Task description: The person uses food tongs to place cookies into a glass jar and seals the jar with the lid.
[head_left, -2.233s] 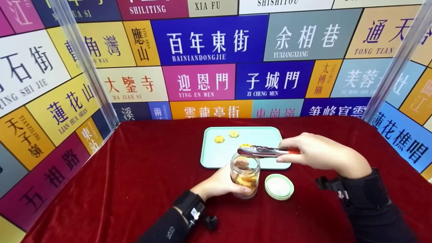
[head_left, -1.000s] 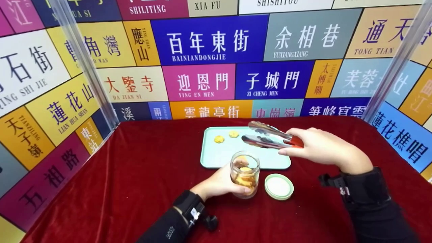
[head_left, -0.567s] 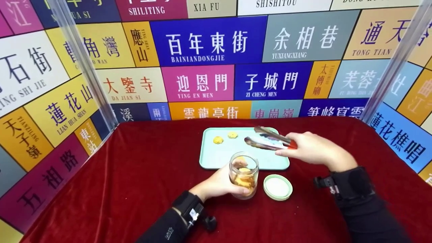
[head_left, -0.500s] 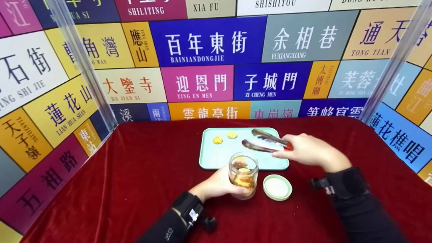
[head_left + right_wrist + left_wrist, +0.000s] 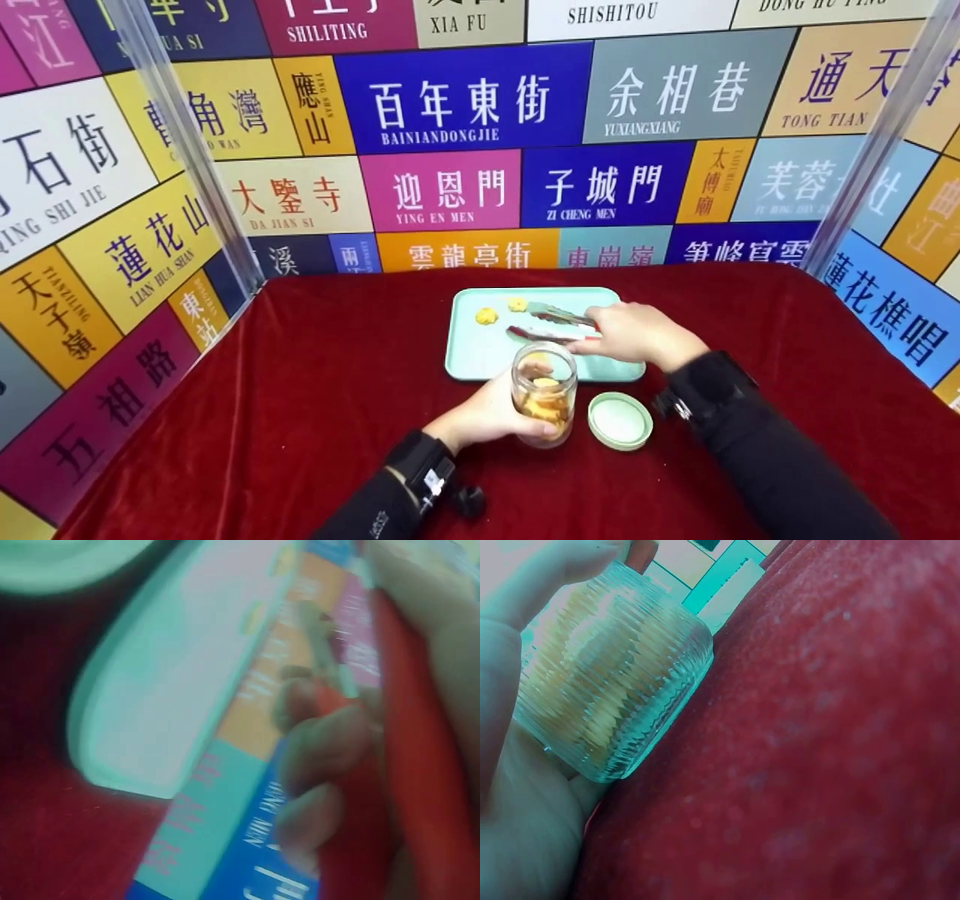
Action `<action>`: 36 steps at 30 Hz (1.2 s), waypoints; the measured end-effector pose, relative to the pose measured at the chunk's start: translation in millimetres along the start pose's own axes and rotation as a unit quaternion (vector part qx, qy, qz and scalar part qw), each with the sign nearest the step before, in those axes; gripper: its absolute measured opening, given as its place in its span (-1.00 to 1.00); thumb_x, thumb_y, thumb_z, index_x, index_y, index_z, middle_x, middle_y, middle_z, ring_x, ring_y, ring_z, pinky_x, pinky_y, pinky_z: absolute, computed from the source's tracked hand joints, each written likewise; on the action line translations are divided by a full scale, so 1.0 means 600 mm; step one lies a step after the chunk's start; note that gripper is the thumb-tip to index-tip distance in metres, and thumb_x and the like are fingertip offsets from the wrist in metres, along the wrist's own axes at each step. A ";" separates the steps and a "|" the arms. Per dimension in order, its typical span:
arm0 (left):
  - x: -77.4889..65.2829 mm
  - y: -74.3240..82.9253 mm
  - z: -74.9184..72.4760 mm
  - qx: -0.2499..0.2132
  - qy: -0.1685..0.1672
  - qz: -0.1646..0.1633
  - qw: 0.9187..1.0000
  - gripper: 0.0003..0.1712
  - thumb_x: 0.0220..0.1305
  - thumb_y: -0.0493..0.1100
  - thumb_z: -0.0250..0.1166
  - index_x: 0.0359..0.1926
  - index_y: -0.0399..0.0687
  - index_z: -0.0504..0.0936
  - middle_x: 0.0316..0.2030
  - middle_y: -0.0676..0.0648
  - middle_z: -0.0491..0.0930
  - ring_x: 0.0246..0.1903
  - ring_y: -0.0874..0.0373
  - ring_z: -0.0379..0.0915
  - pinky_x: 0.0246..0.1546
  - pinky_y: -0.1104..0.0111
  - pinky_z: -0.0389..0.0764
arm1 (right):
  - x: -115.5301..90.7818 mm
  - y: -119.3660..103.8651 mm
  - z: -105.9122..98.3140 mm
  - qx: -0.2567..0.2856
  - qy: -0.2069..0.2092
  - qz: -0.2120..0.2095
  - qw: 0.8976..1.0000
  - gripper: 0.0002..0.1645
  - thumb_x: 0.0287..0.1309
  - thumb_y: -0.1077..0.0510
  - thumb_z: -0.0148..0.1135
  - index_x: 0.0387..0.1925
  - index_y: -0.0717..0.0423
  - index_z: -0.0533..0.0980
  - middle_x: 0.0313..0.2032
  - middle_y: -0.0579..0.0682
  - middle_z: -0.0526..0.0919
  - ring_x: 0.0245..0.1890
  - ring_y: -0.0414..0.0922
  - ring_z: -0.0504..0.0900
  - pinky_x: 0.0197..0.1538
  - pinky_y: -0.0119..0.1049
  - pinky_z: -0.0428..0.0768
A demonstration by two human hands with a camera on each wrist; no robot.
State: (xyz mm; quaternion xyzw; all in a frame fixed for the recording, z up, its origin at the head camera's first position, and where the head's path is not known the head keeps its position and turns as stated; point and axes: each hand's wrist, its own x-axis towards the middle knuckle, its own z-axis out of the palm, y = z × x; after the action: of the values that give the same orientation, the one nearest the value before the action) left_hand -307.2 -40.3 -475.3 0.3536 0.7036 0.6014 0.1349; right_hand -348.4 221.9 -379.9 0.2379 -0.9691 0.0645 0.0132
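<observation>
My left hand [image 5: 495,412] grips a clear glass jar [image 5: 545,420] round its side; yellow cookies fill its lower part. The left wrist view shows the jar's ribbed wall [image 5: 622,675] close up, with its base near the red cloth. My right hand [image 5: 630,334] holds metal tongs [image 5: 551,334] by their red handles [image 5: 427,757]. The tongs' arms are spread over the mint tray [image 5: 469,360], with nothing between them. Two flower-shaped cookies lie on the tray: one cookie [image 5: 487,316] at the left, and another cookie [image 5: 517,304] close to the tip of the upper arm.
A pale green lid [image 5: 620,421] lies on the red cloth [image 5: 337,390] to the right of the jar. Behind the table stands a wall of coloured name panels [image 5: 457,97], with clear upright posts at the left and right corners.
A cookie held by the tongs over the jar was let go into it. The tongs spread, and my right hand has moved left and down over the tray. My left hand keeps the jar in place.
</observation>
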 end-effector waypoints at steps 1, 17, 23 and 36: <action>0.000 0.000 0.000 -0.003 -0.002 -0.001 1.000 -0.07 0.05 -0.27 0.64 0.41 -0.14 0.36 0.13 0.04 0.66 0.15 0.17 0.62 0.31 0.30 0.54 | 0.011 0.002 0.004 -0.002 0.000 -0.001 1.000 -0.25 0.26 -0.58 0.25 -0.21 0.03 0.57 -0.48 -0.10 0.50 -0.41 -0.05 0.54 -0.27 -0.06 0.51; -0.002 0.009 -0.003 0.002 0.003 -0.002 1.000 -0.09 0.05 -0.25 0.64 0.38 -0.15 0.38 0.15 0.05 0.64 0.16 0.19 0.60 0.32 0.32 0.52 | 0.131 -0.034 0.044 -0.006 0.012 0.001 1.000 -0.22 0.31 -0.48 0.30 -0.01 0.17 0.64 -0.23 0.07 0.72 -0.18 0.09 0.70 -0.06 0.04 0.66; -0.001 0.006 0.002 0.004 0.001 0.005 1.000 -0.04 0.05 -0.24 0.64 0.39 -0.31 0.32 0.16 0.05 0.61 0.16 0.20 0.59 0.32 0.32 0.52 | 0.146 -0.048 0.062 -0.005 0.008 0.005 1.000 -0.30 0.31 -0.45 0.32 -0.18 0.13 0.60 -0.41 0.00 0.60 -0.29 0.05 0.64 -0.18 -0.02 0.60; -0.001 0.004 -0.001 0.005 -0.002 0.008 1.000 -0.05 0.04 -0.24 0.63 0.40 -0.23 0.32 0.19 0.03 0.59 0.18 0.19 0.58 0.35 0.30 0.50 | 0.149 -0.056 0.067 -0.026 -0.011 -0.005 1.000 -0.41 0.40 -0.29 0.33 -0.01 0.16 0.60 -0.18 0.17 0.74 -0.09 0.20 0.74 0.00 0.14 0.68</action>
State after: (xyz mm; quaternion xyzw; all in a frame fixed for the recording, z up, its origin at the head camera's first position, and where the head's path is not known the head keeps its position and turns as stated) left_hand -306.5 -41.3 -473.2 0.3611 0.7035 0.5982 0.1297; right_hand -412.1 146.0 -410.6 0.2431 -0.9693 0.0365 0.0090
